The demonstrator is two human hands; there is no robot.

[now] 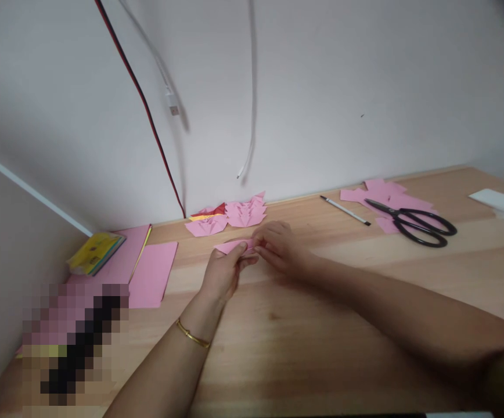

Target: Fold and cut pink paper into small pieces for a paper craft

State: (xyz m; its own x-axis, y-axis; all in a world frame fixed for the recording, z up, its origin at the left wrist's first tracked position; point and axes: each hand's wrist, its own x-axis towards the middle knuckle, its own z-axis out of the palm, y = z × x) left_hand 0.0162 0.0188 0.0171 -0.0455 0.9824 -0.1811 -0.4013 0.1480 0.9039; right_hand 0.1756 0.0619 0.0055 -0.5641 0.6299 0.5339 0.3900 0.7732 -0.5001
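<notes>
Between my two hands, just above the wooden table, is a small folded piece of pink paper. My left hand pinches it with the thumb on top; a gold bracelet circles that wrist. The fingers of my right hand are closed on the paper's right end, which they partly hide. Right behind my hands, against the wall, stand several folded pink paper pieces, with a red and yellow folded piece among those on the left.
Black-handled scissors lie partly over pink paper scraps at the right, beside a pen. Pink sheets and a yellow pack lie at the left. Cables hang down the wall. A white object rests far right.
</notes>
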